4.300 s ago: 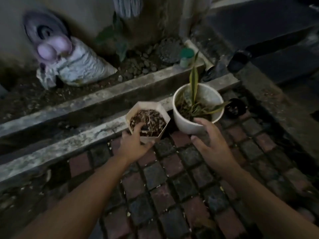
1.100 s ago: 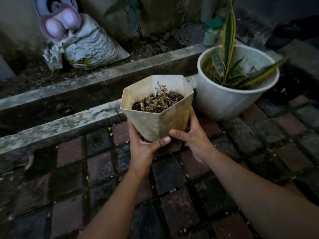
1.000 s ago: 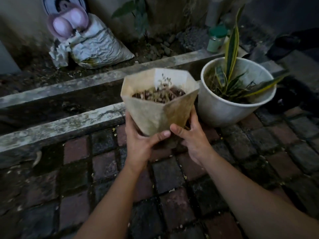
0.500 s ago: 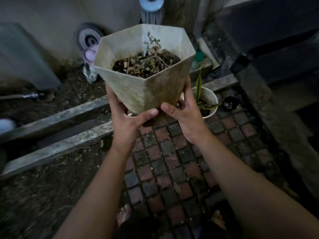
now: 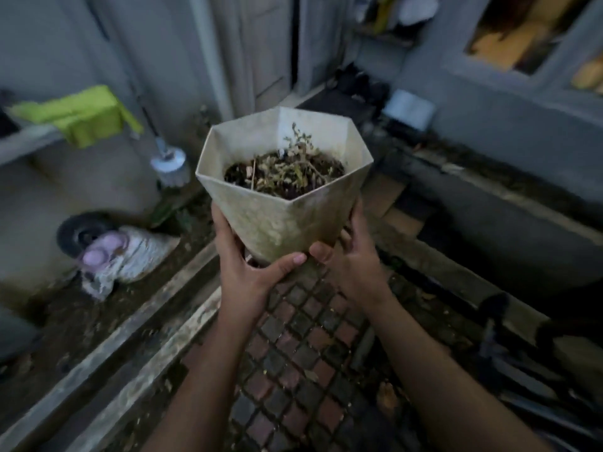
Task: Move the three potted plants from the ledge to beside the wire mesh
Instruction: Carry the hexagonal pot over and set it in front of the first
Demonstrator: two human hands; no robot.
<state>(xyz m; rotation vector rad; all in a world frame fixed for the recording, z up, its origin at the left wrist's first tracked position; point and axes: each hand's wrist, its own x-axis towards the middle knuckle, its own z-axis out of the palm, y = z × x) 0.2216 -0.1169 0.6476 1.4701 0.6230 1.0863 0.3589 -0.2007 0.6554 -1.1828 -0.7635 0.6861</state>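
the beige faceted pot (image 5: 284, 220), with dark soil and a dry, scraggly plant, now sits high in mid-air at the centre of the view, upright. a second ago it was barely off the brick paving (image 5: 293, 353), next to a round white pot of striped leaves. that white pot has dropped out of view, and the view has swung up to take in a green cloth (image 5: 85, 115) and a brush (image 5: 169, 161) at the far left. the left hand (image 5: 251, 272) grips the pot's lower left side, thumb curled across the near face. the right hand (image 5: 352, 265) clasps the lower right side, thumb forward, its fingers hidden behind. this looks like the carry of one pot away from the concrete ledge (image 5: 130, 337). i cannot pick out the wire mesh, so the task seems early. no writing can be read: the pot is plain, and the crumpled sack (image 5: 137, 252) at the left is too blurred.
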